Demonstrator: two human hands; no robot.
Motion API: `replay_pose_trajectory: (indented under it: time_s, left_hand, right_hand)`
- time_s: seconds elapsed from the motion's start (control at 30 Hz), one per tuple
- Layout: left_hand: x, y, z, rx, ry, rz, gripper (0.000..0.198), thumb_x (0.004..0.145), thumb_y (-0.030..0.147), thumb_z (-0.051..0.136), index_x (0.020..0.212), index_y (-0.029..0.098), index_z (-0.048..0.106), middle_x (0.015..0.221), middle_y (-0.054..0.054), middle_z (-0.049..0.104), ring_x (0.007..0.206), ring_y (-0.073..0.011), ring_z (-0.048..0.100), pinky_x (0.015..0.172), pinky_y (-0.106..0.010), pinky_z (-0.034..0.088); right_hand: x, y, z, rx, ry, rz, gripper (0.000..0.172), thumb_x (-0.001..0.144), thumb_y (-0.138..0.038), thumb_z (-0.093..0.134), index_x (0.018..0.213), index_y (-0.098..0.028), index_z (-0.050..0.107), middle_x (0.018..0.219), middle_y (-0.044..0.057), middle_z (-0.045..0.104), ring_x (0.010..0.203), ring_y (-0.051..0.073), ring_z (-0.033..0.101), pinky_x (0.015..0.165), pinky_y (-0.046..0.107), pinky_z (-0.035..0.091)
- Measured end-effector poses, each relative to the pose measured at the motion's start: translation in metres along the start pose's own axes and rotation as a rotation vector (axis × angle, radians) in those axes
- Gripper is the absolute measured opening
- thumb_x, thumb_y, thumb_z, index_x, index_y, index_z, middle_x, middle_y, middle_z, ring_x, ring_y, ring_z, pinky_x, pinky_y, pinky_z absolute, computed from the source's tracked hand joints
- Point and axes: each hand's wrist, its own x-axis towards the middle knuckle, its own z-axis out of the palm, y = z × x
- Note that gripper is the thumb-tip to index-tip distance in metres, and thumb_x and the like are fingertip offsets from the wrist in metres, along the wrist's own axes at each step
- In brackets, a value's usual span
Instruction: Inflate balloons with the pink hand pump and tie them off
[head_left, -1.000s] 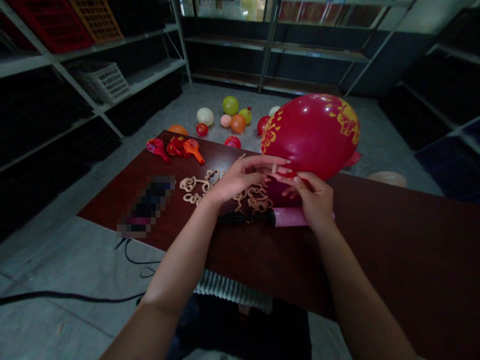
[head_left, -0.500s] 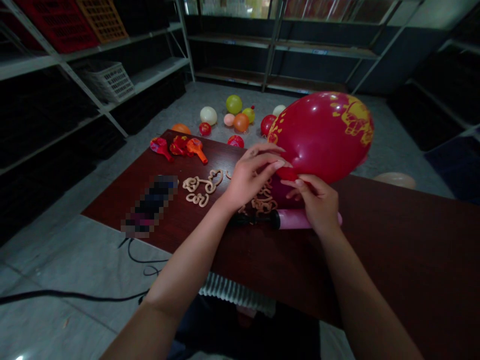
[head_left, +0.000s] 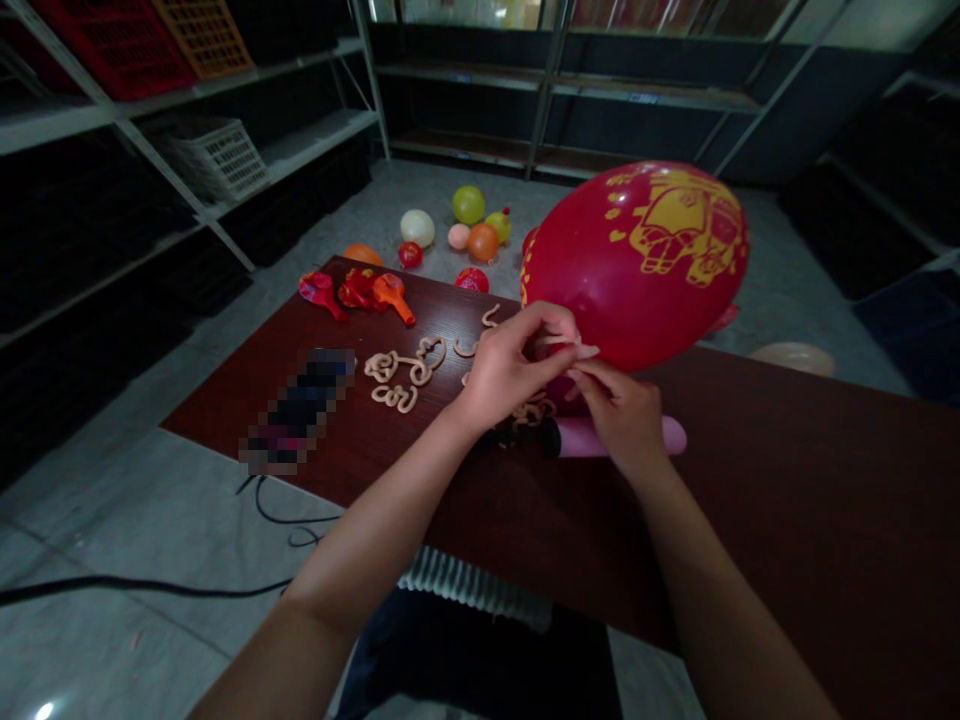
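A large inflated red balloon (head_left: 600, 265) with yellow printing rises above the table. At its lower left end, my left hand (head_left: 521, 360) is closed with thumb and fingers pinched at the neck. My right hand (head_left: 619, 410) meets it there, its fingertips pinched on the same end; the neck itself is mostly covered by fingers. Below the hands lies a pink hand pump (head_left: 585, 437) with a black end, partly behind my right hand. Beige curled loops (head_left: 405, 368) are scattered to the left, some of them under my left hand.
Limp balloons (head_left: 360, 290) lie at the table's far left corner, near a pixelated dark object (head_left: 304, 410). Several inflated balloons (head_left: 469, 205) rest on the floor beyond the table (head_left: 787, 480). Shelving (head_left: 465, 75) lines the back and left. A black cable (head_left: 150, 590) runs at left.
The red balloon has turned, bringing more of its yellow print into view. My hands have drawn closer together at its neck, and my left hand's fingers have curled in.
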Motion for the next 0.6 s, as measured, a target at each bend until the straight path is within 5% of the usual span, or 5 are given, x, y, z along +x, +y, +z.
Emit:
replay_pose_trajectory:
  time_s: [0.3, 0.6]
  left_hand:
    - [0.007, -0.006, -0.014, 0.078, -0.207, 0.170, 0.018, 0.089, 0.012, 0.075, 0.105, 0.017, 0.072, 0.107, -0.008, 0.075, 0.103, -0.0201, 0.069, 0.095, -0.037, 0.053]
    - [0.007, -0.008, -0.016, 0.059, -0.287, 0.227, 0.043, 0.080, 0.013, 0.086, 0.120, 0.019, 0.071, 0.118, -0.009, 0.074, 0.111, -0.0207, 0.067, 0.102, -0.039, 0.048]
  right_hand:
    - [0.001, -0.002, 0.001, 0.084, -0.023, 0.035, 0.021, 0.092, -0.041, 0.061, 0.092, -0.029, 0.077, 0.072, -0.002, 0.076, 0.065, 0.018, 0.072, 0.074, 0.035, 0.059]
    - [0.006, -0.007, 0.000, 0.433, 0.001, 0.164, 0.017, 0.084, -0.044, 0.070, 0.085, -0.027, 0.073, 0.069, -0.004, 0.073, 0.053, 0.015, 0.067, 0.052, 0.029, 0.055]
